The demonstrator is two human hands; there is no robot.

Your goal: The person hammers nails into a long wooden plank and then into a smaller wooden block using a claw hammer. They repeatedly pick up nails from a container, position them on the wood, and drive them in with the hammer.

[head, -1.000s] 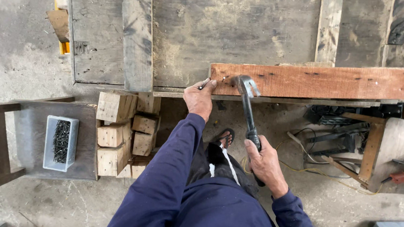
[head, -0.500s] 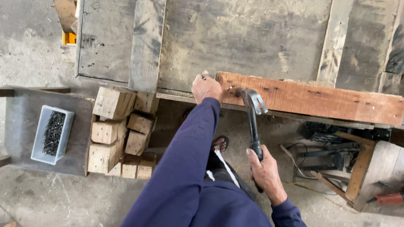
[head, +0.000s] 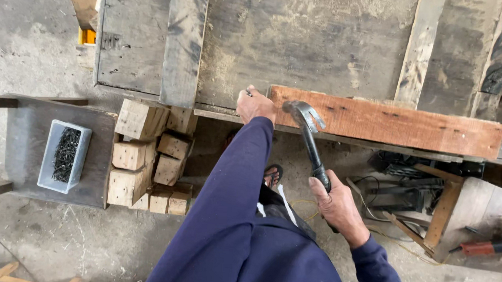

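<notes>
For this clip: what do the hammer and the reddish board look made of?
The claw hammer in the right hand: head looks like dark bare metal, going by its dull sheen; the black handle's material is unclear. The reddish-brown rectangular board by the left hand: unfinished rough-sawn wood, with visible grain and dark marks.

I count one hammer (head: 307, 136) in my right hand (head: 336, 206), one nail (head: 248, 92) at my left fingers, one reddish board (head: 388, 122), one nail tray (head: 64, 156).

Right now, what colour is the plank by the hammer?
Reddish-orange plank, clearest in the head view.
</notes>
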